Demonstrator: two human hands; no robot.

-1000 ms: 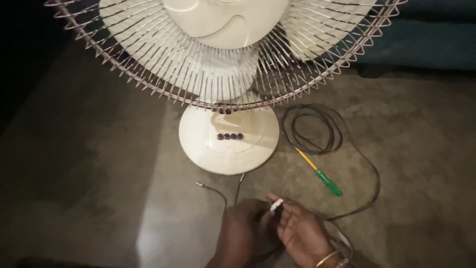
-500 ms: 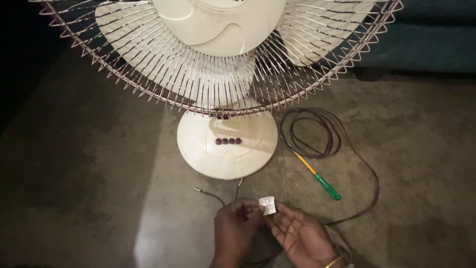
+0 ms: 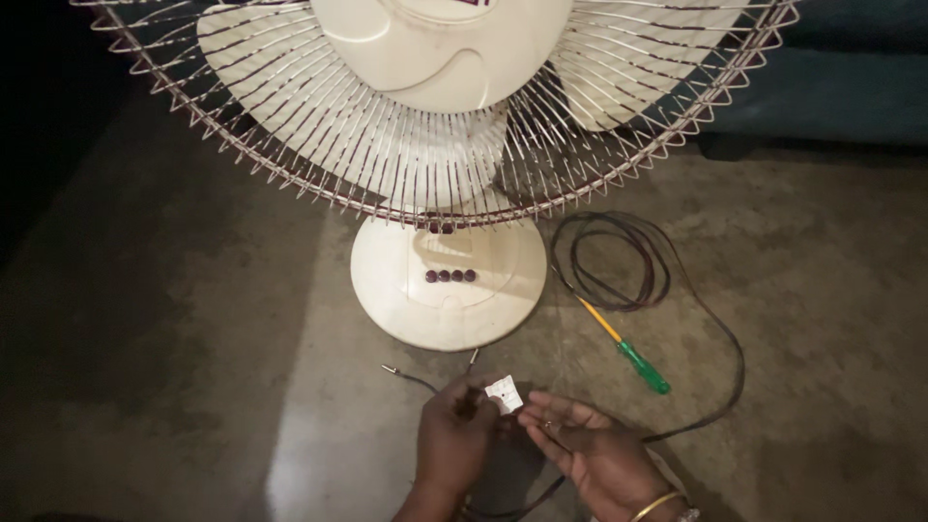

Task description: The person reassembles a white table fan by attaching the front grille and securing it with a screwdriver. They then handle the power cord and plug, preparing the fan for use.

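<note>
My left hand [image 3: 454, 440] pinches the small white plug part [image 3: 504, 395] up to the light, while my right hand [image 3: 585, 449] lies open, holding nothing, near the green screwdriver [image 3: 628, 353].

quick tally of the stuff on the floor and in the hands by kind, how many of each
fan: 1
dark buttons on the fan's base: 4
screwdriver, green handle, yellow shaft: 1
dark cable, partly coiled: 1
loose wire ends by the base: 2
small white plug part, in the left hand: 1
right hand, open beside it
Total: 10
</note>
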